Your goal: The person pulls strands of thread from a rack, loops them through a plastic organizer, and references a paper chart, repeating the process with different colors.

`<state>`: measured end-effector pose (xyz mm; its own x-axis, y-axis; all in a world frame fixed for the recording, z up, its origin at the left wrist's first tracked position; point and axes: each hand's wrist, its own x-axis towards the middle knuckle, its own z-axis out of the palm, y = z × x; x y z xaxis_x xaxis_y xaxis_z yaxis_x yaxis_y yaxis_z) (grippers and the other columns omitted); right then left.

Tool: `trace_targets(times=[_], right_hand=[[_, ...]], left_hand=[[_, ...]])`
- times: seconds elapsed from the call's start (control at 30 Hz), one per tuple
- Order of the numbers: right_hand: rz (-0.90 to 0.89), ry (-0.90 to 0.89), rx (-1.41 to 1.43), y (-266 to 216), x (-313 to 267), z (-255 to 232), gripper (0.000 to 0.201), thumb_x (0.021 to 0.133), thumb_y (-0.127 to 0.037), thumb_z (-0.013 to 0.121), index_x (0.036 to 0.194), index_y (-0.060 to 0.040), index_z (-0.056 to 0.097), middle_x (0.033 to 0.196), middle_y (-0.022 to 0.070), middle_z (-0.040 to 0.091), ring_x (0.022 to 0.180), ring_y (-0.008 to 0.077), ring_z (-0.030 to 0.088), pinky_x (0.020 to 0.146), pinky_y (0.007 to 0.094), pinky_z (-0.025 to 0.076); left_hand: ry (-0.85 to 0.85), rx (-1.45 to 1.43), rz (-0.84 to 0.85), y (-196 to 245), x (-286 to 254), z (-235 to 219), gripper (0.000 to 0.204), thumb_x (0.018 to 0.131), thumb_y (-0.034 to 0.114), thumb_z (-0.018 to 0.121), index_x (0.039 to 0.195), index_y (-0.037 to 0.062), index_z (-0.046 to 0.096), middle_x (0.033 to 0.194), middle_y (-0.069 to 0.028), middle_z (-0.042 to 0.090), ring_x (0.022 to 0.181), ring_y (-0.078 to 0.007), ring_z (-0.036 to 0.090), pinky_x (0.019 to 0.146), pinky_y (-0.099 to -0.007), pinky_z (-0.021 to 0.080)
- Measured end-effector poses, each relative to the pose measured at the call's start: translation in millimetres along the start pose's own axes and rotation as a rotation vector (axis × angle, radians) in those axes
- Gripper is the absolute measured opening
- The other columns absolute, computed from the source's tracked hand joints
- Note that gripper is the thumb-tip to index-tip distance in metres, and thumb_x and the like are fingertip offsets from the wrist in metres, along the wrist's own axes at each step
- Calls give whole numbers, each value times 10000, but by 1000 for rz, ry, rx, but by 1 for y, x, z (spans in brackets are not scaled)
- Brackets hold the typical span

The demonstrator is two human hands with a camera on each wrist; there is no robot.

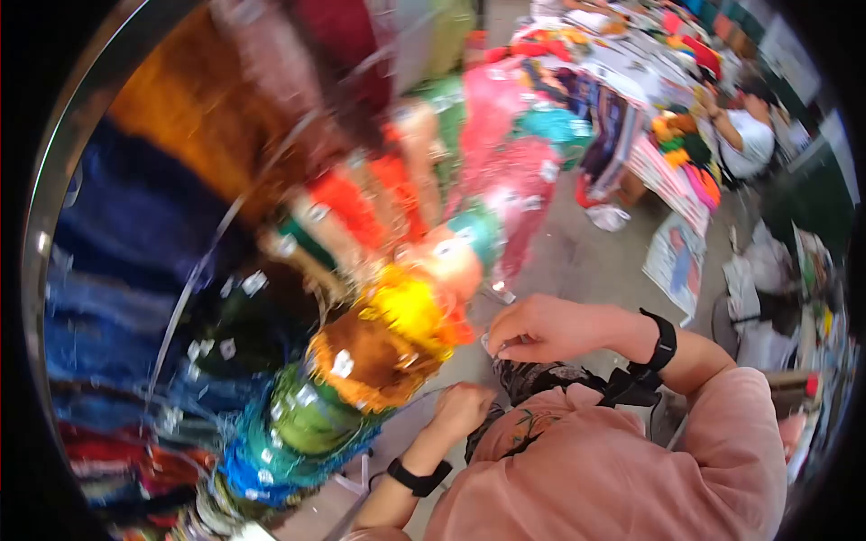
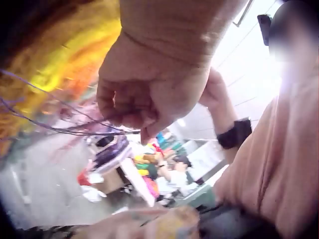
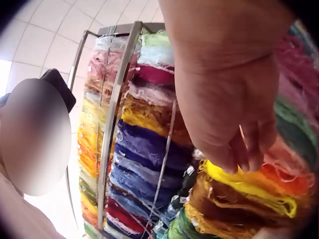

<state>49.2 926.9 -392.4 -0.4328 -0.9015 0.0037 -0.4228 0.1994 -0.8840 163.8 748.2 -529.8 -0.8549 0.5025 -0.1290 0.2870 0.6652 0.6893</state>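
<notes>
1. Currently, left hand has fingers curled, thumb pinching thin purple threads; threads run from its fingertips to left edge of the left wrist view.
2. Right hand, upper right of the right wrist view, fingers bent downward; cannot tell whether they hold anything. Yellow skein shows just below those fingertips in that view.
3. Head view: both hands near center, just right of the row of skeins, left hand lower than right, hands apart. Black wristband on right wrist, another on left.
4. Head view, center to lower left: yellow skein, brown skein, green skein, blue skein, side by side, partly blurred.
5. Navy skein and others stacked behind metal bar, left half of the right wrist view.
6. Upper right, head view: person in white top beside heaped colored material.
7. Pink shirt, bottom right, head view.
</notes>
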Motion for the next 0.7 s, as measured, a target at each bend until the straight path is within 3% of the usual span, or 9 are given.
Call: trace_targets(times=[0.07, 0.17, 0.27, 0.33, 0.43, 0.5, 0.57, 0.63, 0.7], right_hand=[[111, 123, 33, 14, -30, -11, 173, 810, -124, 511, 940, -14, 545, 799, 81, 557, 622, 180, 503, 552, 277, 410], [296, 267, 223, 37, -80, -35, 213, 825, -174, 503, 966, -18, 538, 784, 56, 565, 608, 131, 513, 529, 254, 421], [401, 372, 465, 62, -128, -75, 239, 829, -219, 499, 940, -12, 541, 707, 41, 569, 546, 91, 527, 489, 234, 425], [475, 372, 588, 81, -162, -116, 241, 832, -225, 499, 939, -14, 545, 701, 31, 566, 528, 79, 520, 482, 214, 424], [435, 402, 675, 130, -214, -178, 219, 815, -196, 528, 935, -13, 547, 684, 23, 556, 514, 77, 514, 478, 206, 424], [370, 430, 700, 158, -249, -231, 224, 800, -121, 537, 993, -8, 517, 770, 48, 563, 567, 85, 542, 480, 203, 422], [250, 604, 506, 162, -267, -281, 272, 779, -100, 540, 1034, -12, 501, 843, 43, 566, 631, 81, 550, 496, 196, 419], [256, 702, 447, 162, -276, -324, 309, 773, -117, 537, 1064, -25, 492, 888, 32, 554, 681, 69, 546, 509, 187, 415], [299, 615, 526, 176, -282, -356, 294, 802, -173, 513, 1061, -37, 493, 827, 17, 557, 629, 73, 546, 498, 188, 414]], left_hand=[[63, -175, 144, 49, 53, -17, 134, 735, 126, 505, 658, 33, 563, 630, -181, 530, 638, -335, 550, 537, -409, 432], [100, -337, 139, 100, 117, -22, 75, 747, 78, 548, 718, 20, 585, 581, -162, 505, 475, -169, 495, 450, -283, 379], [152, -460, 96, 140, 180, -16, 99, 760, 67, 524, 689, 6, 555, 549, -165, 483, 455, -197, 494, 452, -304, 373], [154, -528, 127, 153, 231, -2, 124, 767, 67, 527, 665, -3, 539, 506, -96, 450, 461, -113, 418, 438, -267, 336], [86, -704, 121, 181, 322, 9, 158, 775, 71, 533, 640, -12, 528, 501, 30, 396, 519, -22, 336, 433, -210, 291], [110, -726, 77, 220, 379, -3, 165, 781, 81, 534, 653, -20, 560, 527, 74, 398, 520, -8, 336, 433, -196, 281], [79, -670, 132, 245, 433, -7, 141, 782, 66, 526, 698, -25, 593, 557, 60, 455, 524, -4, 354, 447, -182, 274], [44, -641, 163, 267, 478, -4, 141, 780, 52, 512, 714, -26, 609, 571, 48, 486, 521, -5, 366, 455, -177, 273], [8, -636, 170, 285, 515, -1, 149, 775, 38, 493, 702, -23, 608, 569, 40, 492, 512, -12, 372, 455, -180, 277]])
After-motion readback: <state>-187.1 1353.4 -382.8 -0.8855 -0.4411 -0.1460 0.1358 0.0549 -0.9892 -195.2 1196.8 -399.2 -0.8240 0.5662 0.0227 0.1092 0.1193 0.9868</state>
